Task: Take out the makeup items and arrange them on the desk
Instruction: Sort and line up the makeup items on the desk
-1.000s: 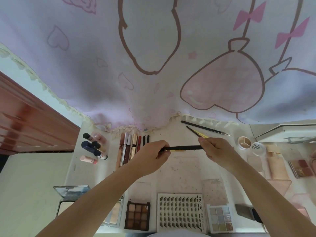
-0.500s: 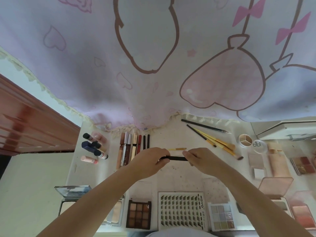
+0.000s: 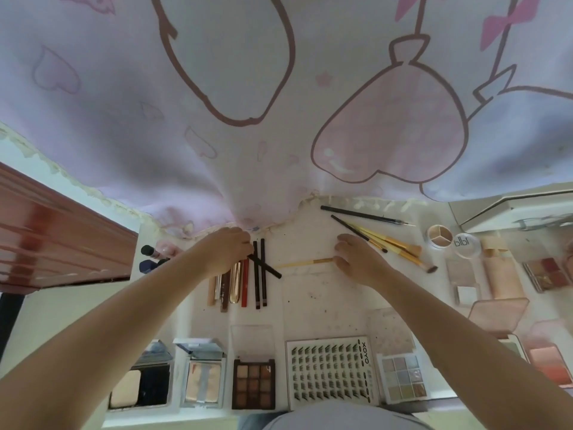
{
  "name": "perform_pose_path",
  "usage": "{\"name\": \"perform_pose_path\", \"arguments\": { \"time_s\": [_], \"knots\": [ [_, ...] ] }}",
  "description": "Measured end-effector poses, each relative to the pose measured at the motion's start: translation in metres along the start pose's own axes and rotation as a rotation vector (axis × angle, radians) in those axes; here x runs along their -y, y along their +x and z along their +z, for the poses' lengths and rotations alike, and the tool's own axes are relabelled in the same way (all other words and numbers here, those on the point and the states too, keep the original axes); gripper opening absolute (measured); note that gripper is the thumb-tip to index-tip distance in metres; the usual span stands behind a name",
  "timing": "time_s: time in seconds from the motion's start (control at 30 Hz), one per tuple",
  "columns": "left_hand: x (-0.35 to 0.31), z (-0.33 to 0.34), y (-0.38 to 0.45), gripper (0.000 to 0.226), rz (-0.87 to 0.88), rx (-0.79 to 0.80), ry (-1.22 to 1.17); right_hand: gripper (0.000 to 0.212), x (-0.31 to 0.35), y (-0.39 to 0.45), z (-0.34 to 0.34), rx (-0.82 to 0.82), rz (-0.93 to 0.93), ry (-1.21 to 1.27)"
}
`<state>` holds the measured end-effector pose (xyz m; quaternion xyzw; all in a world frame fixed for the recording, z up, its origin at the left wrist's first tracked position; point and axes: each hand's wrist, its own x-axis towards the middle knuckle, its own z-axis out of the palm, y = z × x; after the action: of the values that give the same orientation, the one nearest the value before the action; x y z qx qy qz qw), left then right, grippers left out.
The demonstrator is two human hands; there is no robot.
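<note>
Pinching a black pencil [image 3: 265, 265], left hand [image 3: 228, 249]; right hand [image 3: 356, 259] touches gold stick [image 3: 305, 262].

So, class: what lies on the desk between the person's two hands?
Head view: a thin gold-handled stick lies between the left hand and right hand, plus bare desk.

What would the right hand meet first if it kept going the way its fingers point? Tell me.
The right hand points left along the desk; first in line is the thin gold stick at its fingertips, apparently touching already.

Left hand [image 3: 228, 252] pinching black pencil [image 3: 266, 268]
</note>
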<state>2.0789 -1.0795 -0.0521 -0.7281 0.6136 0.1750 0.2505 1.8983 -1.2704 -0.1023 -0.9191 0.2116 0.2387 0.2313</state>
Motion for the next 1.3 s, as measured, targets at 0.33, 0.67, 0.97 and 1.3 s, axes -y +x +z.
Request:
{"name": "perform_pose_path", "arguments": {
  "time_s": [0.33, 0.67, 0.97, 1.3],
  "knots": [
    [0.008, -0.004, 0.028, 0.044, 0.192, 0.222, 0.194, 0.045, -0.010, -0.004, 0.004, 0.058, 0.011, 0.092],
    [0.000, 0.032, 0.032, 0.032, 0.227, 0.125, 0.091, 0.044, -0.012, -0.003, 0.006, 0.049, 0.016, 0.149],
    [-0.012, 0.029, 0.024, 0.041, 0.199, 0.046, 0.040, 0.042, -0.011, -0.007, 0.000, -0.012, 0.066, 0.208],
    [-0.062, 0.023, 0.040, 0.035, 0.075, -0.332, -0.293, 0.041, -0.060, -0.014, -0.038, -0.161, 0.405, -0.027]
  ]
}}
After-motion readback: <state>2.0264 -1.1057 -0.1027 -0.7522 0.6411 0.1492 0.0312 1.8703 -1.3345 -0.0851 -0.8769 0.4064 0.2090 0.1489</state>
